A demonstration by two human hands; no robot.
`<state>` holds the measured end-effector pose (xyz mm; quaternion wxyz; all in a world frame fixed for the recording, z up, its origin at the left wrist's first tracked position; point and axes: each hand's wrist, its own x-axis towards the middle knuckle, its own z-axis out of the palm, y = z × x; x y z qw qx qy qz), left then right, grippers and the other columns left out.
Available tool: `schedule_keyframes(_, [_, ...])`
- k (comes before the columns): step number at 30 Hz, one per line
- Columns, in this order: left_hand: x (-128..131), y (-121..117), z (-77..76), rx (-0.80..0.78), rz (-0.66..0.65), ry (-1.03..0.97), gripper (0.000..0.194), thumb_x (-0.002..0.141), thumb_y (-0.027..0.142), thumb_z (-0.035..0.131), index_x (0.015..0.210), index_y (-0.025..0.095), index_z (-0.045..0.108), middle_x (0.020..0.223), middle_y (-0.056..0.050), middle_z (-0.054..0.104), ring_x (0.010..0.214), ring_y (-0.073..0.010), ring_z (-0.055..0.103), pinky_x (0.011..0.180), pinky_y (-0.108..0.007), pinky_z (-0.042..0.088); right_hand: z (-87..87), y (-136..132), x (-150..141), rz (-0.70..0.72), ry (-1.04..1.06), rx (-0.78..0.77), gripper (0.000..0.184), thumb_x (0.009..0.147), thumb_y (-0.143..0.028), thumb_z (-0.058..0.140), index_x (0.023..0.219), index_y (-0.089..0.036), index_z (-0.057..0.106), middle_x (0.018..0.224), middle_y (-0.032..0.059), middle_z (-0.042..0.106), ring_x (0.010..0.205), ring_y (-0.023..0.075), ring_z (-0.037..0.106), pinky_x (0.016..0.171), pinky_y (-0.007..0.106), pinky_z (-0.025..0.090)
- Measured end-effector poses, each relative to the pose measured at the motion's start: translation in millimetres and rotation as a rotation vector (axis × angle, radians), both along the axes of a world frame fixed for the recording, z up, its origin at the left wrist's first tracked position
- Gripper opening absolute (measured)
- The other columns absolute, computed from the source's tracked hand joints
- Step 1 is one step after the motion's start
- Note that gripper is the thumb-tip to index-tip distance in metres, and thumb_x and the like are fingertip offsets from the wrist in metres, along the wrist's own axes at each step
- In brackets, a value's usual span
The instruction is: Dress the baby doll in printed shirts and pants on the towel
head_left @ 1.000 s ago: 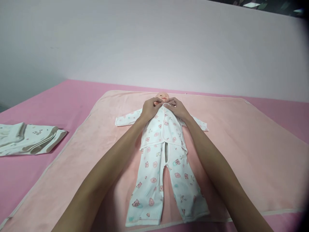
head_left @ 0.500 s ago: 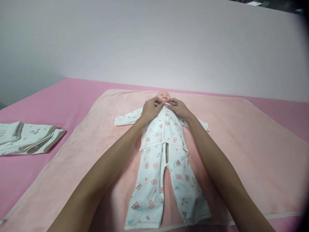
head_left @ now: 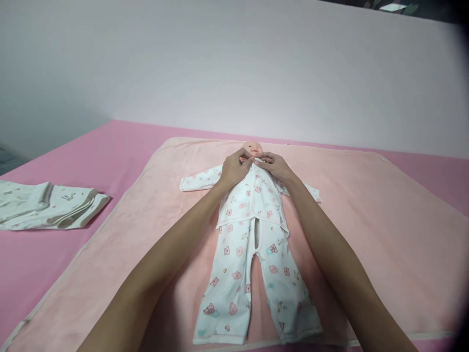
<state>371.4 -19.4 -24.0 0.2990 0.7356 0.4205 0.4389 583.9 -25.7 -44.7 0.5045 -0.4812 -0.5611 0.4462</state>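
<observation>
A baby doll (head_left: 253,148) lies on its back with its head at the far end. It wears a white long-sleeved top (head_left: 242,198) and matching split-crotch trousers (head_left: 223,288), both printed with pink bears. At the neckline of the top, just below the doll's chin, my left hand (head_left: 236,167) pinches the collar's left side. My right hand (head_left: 275,166) grips the collar opposite, its fingertips close to those of my left. What lies exactly between the fingers is hidden. The top's sleeves stretch out to both sides.
Under the doll is a peach blanket (head_left: 366,234) spread over a pink surface (head_left: 128,142). A folded white cloth with beige edging (head_left: 54,208) rests at the left, beside the blanket. A pale wall (head_left: 234,68) rises behind.
The view has shifted slightly, so everything sits a little further right. Both hands stay at the collar, with only small finger movement.
</observation>
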Motion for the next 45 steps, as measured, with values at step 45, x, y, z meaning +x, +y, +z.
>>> schedule_keyframes(45, [1,0,8.6,-0.072,-0.024,0.072,0.009,0.101,0.026,0.068,0.094,0.022,0.066,0.108,-0.006,0.081,0.098,-0.0215,0.072,0.098,-0.036,0.054,20.5,-6,-14,-0.109,-0.213,-0.167,0.036,0.074,-0.026,0.089,0.109,-0.022,0.080,0.110,0.0089,0.084,0.105,0.0328,0.077,0.097,0.048,0.061])
